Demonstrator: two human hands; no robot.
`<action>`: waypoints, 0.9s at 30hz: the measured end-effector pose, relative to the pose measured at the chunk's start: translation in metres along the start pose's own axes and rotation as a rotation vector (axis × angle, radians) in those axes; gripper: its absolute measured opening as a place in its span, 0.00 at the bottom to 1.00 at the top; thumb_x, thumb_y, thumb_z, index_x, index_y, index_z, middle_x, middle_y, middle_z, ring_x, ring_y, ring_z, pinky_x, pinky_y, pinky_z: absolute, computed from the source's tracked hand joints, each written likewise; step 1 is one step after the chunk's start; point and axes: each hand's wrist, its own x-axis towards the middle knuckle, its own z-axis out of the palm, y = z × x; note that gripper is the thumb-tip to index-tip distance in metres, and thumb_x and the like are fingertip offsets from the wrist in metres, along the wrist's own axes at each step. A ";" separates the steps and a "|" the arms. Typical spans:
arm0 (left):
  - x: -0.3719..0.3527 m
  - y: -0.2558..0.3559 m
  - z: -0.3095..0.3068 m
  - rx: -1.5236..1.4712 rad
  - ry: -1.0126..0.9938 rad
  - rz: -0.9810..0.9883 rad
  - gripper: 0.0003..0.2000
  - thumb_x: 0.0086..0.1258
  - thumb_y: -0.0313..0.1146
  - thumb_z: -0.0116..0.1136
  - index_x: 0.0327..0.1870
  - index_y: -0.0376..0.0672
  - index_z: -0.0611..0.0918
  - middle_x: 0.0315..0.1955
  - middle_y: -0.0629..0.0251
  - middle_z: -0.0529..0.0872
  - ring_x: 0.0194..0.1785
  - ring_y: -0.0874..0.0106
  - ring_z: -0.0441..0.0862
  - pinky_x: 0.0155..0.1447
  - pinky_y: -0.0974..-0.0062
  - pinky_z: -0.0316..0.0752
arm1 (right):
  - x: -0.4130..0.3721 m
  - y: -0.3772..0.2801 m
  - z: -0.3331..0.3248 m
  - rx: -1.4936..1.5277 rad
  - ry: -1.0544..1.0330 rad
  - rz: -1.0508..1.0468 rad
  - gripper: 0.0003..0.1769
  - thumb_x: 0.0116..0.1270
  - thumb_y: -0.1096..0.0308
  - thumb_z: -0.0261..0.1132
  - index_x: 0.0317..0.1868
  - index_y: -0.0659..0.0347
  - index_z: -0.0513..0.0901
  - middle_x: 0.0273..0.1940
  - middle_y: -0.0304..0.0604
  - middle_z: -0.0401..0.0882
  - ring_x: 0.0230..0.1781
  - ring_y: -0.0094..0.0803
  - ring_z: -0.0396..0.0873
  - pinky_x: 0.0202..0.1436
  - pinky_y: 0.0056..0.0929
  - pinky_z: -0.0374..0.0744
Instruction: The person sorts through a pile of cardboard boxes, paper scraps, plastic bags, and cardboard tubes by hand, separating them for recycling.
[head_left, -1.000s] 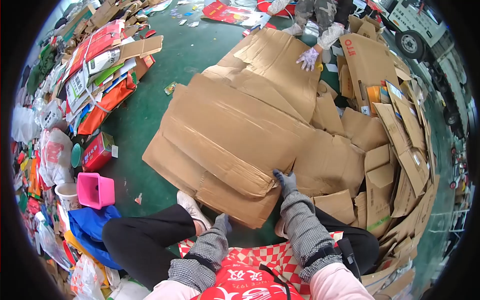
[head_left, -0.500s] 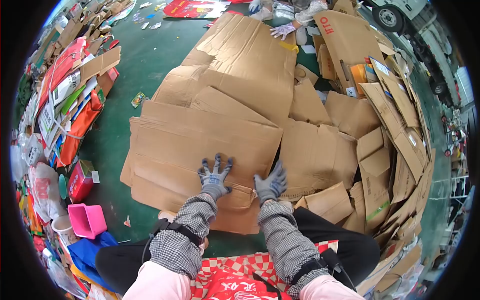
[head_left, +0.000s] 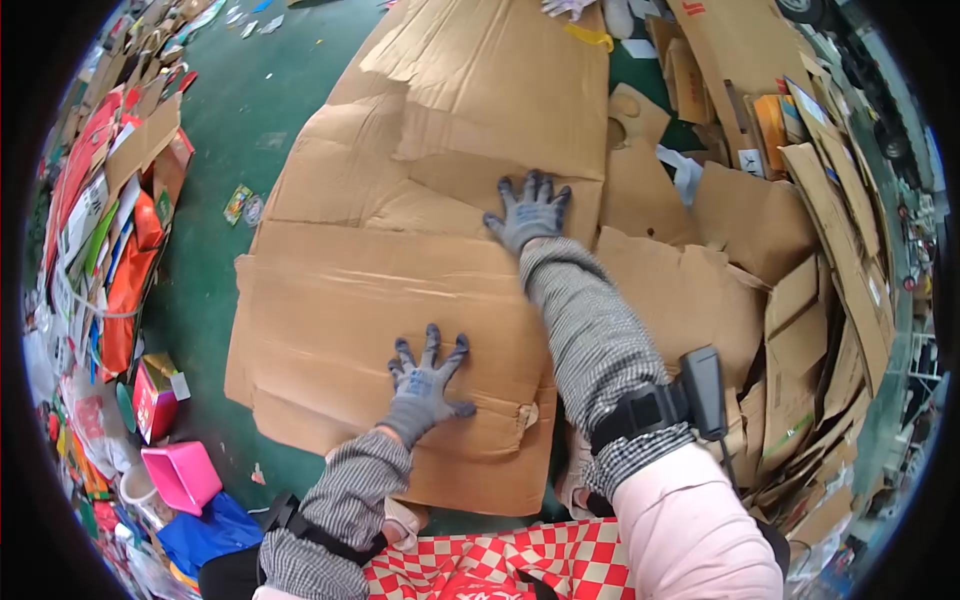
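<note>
From my remote view, the left hand [head_left: 421,388] and right hand [head_left: 533,216] rest open, fingers spread, on overlapping cardboard sheets [head_left: 330,312] already flattened across the green floor [head_left: 215,190], their edges unaligned and no binding visible around them.

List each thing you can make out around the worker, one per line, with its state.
Left hand: open, fingers spread
Right hand: open, fingers spread
Near cardboard sheet: flat, torn at one corner
Far cardboard sheet: flattened, creased
Pink tub: open, tilted
Blue sheeting: crumpled
Mixed bundle: strapped, layered
Cardboard at right: folded, heaped
</note>
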 end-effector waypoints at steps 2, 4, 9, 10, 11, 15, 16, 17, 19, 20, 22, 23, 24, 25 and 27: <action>-0.010 0.009 0.001 0.052 -0.029 -0.021 0.51 0.40 0.57 0.65 0.67 0.68 0.47 0.68 0.58 0.36 0.64 0.32 0.32 0.61 0.37 0.42 | -0.012 -0.004 0.004 -0.072 0.040 0.030 0.38 0.61 0.37 0.40 0.68 0.41 0.45 0.69 0.48 0.36 0.69 0.50 0.34 0.63 0.63 0.36; 0.002 0.004 0.020 0.087 -0.036 0.011 0.51 0.40 0.57 0.65 0.67 0.68 0.47 0.68 0.58 0.35 0.65 0.33 0.31 0.62 0.37 0.41 | -0.011 -0.003 0.006 -0.030 0.146 0.011 0.39 0.60 0.36 0.41 0.68 0.43 0.48 0.69 0.48 0.38 0.69 0.51 0.35 0.63 0.64 0.36; 0.001 0.013 0.023 0.117 0.012 -0.057 0.50 0.42 0.54 0.65 0.67 0.69 0.45 0.68 0.59 0.33 0.65 0.35 0.31 0.63 0.38 0.39 | 0.006 0.061 -0.049 0.523 -0.141 -0.193 0.41 0.55 0.41 0.53 0.66 0.50 0.53 0.67 0.50 0.46 0.68 0.46 0.43 0.66 0.50 0.45; -0.001 0.015 0.025 0.125 0.012 -0.087 0.50 0.42 0.53 0.66 0.67 0.69 0.45 0.68 0.59 0.32 0.65 0.35 0.31 0.63 0.39 0.39 | 0.004 0.089 -0.051 0.948 -0.224 -0.374 0.43 0.52 0.43 0.58 0.65 0.53 0.55 0.67 0.50 0.49 0.68 0.43 0.45 0.67 0.44 0.49; -0.003 0.017 0.022 0.112 0.017 -0.084 0.51 0.42 0.52 0.67 0.67 0.69 0.45 0.68 0.59 0.32 0.65 0.35 0.31 0.64 0.40 0.39 | -0.019 0.120 -0.064 0.640 -0.105 -0.271 0.46 0.49 0.45 0.61 0.65 0.55 0.54 0.66 0.49 0.51 0.68 0.41 0.47 0.66 0.40 0.52; -0.004 0.016 0.018 0.083 0.003 -0.107 0.51 0.42 0.52 0.67 0.67 0.69 0.44 0.68 0.60 0.31 0.65 0.36 0.30 0.64 0.41 0.38 | -0.087 0.227 -0.014 -0.065 -0.324 -0.080 0.50 0.40 0.58 0.68 0.65 0.53 0.52 0.64 0.44 0.57 0.67 0.37 0.51 0.65 0.38 0.56; -0.003 0.016 0.019 0.087 -0.002 -0.111 0.52 0.42 0.52 0.67 0.67 0.69 0.44 0.68 0.60 0.31 0.66 0.36 0.30 0.64 0.41 0.38 | -0.099 0.239 -0.017 0.011 -0.351 0.013 0.44 0.42 0.58 0.66 0.63 0.52 0.58 0.60 0.45 0.64 0.62 0.37 0.61 0.63 0.37 0.61; -0.004 0.017 0.022 0.087 -0.011 -0.114 0.52 0.42 0.52 0.67 0.67 0.69 0.43 0.68 0.60 0.31 0.66 0.37 0.30 0.64 0.41 0.38 | -0.112 0.251 -0.018 -0.083 -0.351 0.024 0.35 0.44 0.57 0.64 0.56 0.51 0.67 0.53 0.46 0.72 0.55 0.39 0.70 0.58 0.35 0.67; -0.006 0.018 0.021 0.082 -0.005 -0.115 0.52 0.42 0.52 0.67 0.67 0.69 0.43 0.68 0.60 0.30 0.66 0.37 0.30 0.64 0.41 0.38 | -0.138 0.293 -0.040 -0.037 -0.197 0.019 0.22 0.47 0.55 0.61 0.43 0.53 0.76 0.45 0.48 0.77 0.47 0.44 0.74 0.48 0.35 0.72; -0.007 0.018 0.020 0.088 0.002 -0.114 0.52 0.42 0.52 0.67 0.67 0.69 0.42 0.68 0.60 0.30 0.66 0.37 0.30 0.64 0.41 0.38 | -0.150 0.304 -0.069 0.084 -0.093 0.149 0.19 0.47 0.55 0.64 0.39 0.54 0.78 0.38 0.47 0.79 0.39 0.39 0.78 0.42 0.33 0.75; -0.011 0.017 0.020 0.099 0.004 -0.122 0.52 0.42 0.53 0.67 0.67 0.69 0.42 0.68 0.60 0.31 0.66 0.37 0.31 0.64 0.41 0.39 | -0.159 0.335 -0.121 0.750 0.000 0.262 0.15 0.49 0.66 0.69 0.38 0.59 0.79 0.24 0.37 0.78 0.21 0.23 0.76 0.20 0.25 0.74; -0.010 0.018 0.020 0.101 -0.004 -0.127 0.51 0.44 0.53 0.65 0.66 0.71 0.41 0.68 0.63 0.29 0.66 0.37 0.29 0.64 0.40 0.38 | -0.164 0.339 -0.149 0.922 0.166 0.134 0.16 0.50 0.68 0.69 0.39 0.64 0.78 0.28 0.39 0.79 0.21 0.24 0.76 0.21 0.25 0.74; -0.011 0.018 0.020 0.105 -0.014 -0.129 0.50 0.46 0.54 0.64 0.66 0.73 0.40 0.68 0.66 0.27 0.66 0.37 0.27 0.64 0.39 0.37 | -0.186 0.311 -0.205 1.117 0.120 0.183 0.15 0.53 0.69 0.65 0.40 0.66 0.77 0.34 0.43 0.79 0.28 0.27 0.78 0.30 0.26 0.77; -0.015 0.020 0.017 0.104 -0.015 -0.134 0.50 0.46 0.54 0.64 0.66 0.73 0.40 0.68 0.66 0.27 0.66 0.37 0.27 0.64 0.39 0.37 | -0.182 0.322 -0.220 1.443 0.189 0.001 0.16 0.56 0.69 0.60 0.45 0.67 0.75 0.44 0.49 0.76 0.36 0.34 0.79 0.34 0.29 0.79; -0.022 0.026 0.009 0.089 0.019 -0.135 0.49 0.45 0.51 0.65 0.67 0.66 0.44 0.68 0.59 0.34 0.68 0.42 0.32 0.66 0.47 0.40 | -0.165 0.305 -0.225 0.939 0.408 -0.653 0.24 0.56 0.69 0.59 0.54 0.67 0.68 0.55 0.51 0.67 0.43 0.34 0.76 0.39 0.29 0.77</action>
